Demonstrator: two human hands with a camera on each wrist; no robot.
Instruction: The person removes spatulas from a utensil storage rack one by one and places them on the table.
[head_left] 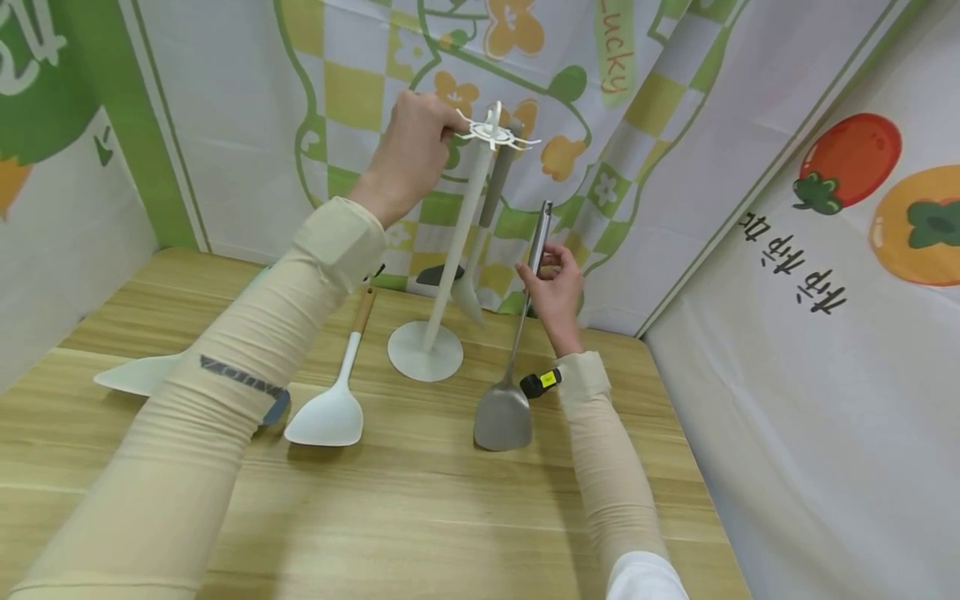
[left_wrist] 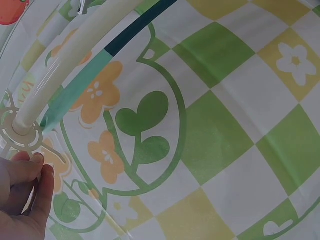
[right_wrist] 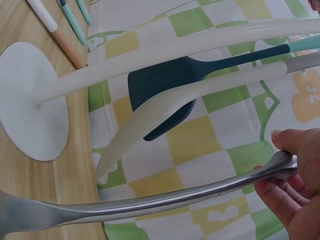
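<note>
My left hand (head_left: 416, 154) pinches the rim of the hooked ring (head_left: 491, 133) atop a white utensil stand (head_left: 457, 242). Two utensils hang from that ring: a dark teal turner (right_wrist: 162, 80) with a mint handle, and a white-headed utensil (right_wrist: 160, 107) with a grey handle. To the right of the stand, my right hand (head_left: 557, 292) holds a steel spatula (head_left: 504, 417) by its handle, fingers and thumb around the shaft. The spatula is upright and tilted, its blade low over the tabletop; whether it touches is unclear.
A white spatula (head_left: 330, 417) with a wooden handle lies left of the stand on the wooden table (head_left: 405, 517). Farther left, a pale green utensil (head_left: 138, 375) and a blue one (head_left: 279, 408) are partly hidden by my left forearm. A patterned curtain (head_left: 360, 92) hangs behind.
</note>
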